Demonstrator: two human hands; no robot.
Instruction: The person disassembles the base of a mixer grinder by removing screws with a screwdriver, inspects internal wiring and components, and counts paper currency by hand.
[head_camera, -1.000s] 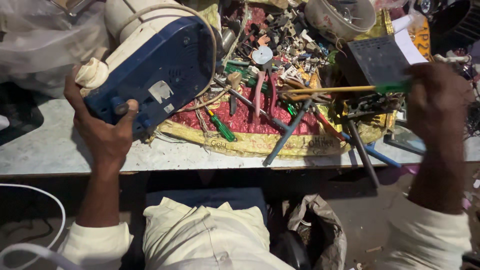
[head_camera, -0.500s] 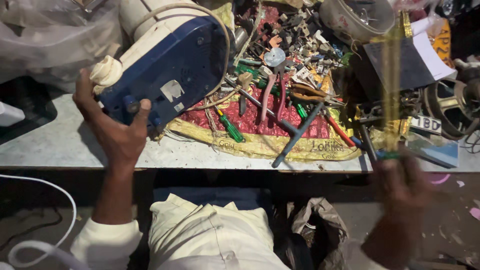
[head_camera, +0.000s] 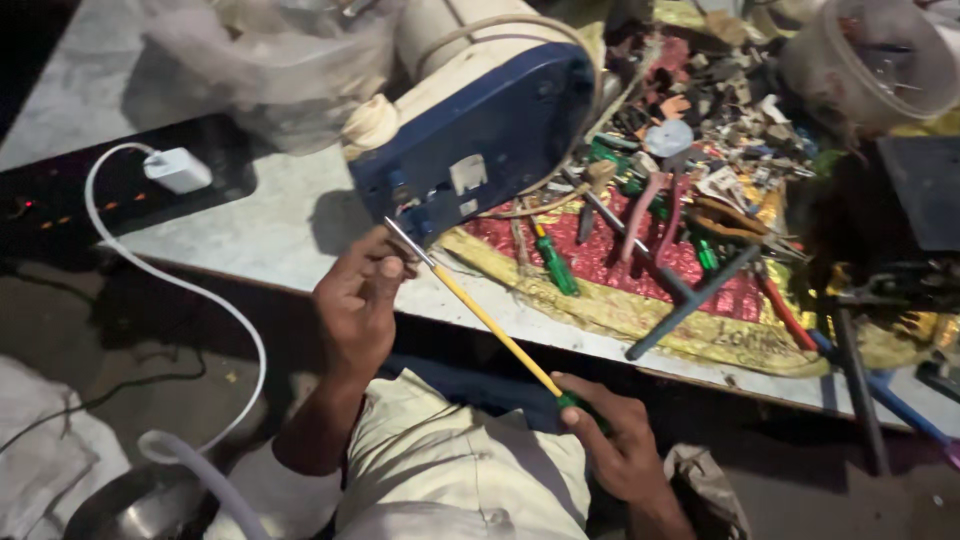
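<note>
The person sits at the edge of a pale stone worktop (head_camera: 270, 235), both hands on a long screwdriver (head_camera: 480, 310) with a yellow shaft. The right hand (head_camera: 620, 445) is closed around the green handle low down, near the person's lap. The left hand (head_camera: 360, 300) is up at the worktop's edge, its fingertips pinching the metal tip end of the shaft. That tip sits against the lower corner of the blue underside of an appliance (head_camera: 480, 140), which lies tipped on its side on the worktop, its cream body behind it. Whether the blade is actually seated in a screw I can't quite make out; the light there is dim.

Just right of the appliance lies a red cloth with a gold border (head_camera: 600, 300), littered with tools: a green-handled screwdriver (head_camera: 550, 260), red-handled pliers (head_camera: 650, 210), a dark T-shaped wrench (head_camera: 690, 290) hanging over the edge. A translucent plastic tub (head_camera: 870, 60) stands at the far right corner. To the left, a white charger (head_camera: 178, 168) is plugged into a black power strip (head_camera: 60, 205), its white cable (head_camera: 200, 290) looping down off the worktop. A crumpled clear plastic bag (head_camera: 270, 60) sits behind the appliance.
</note>
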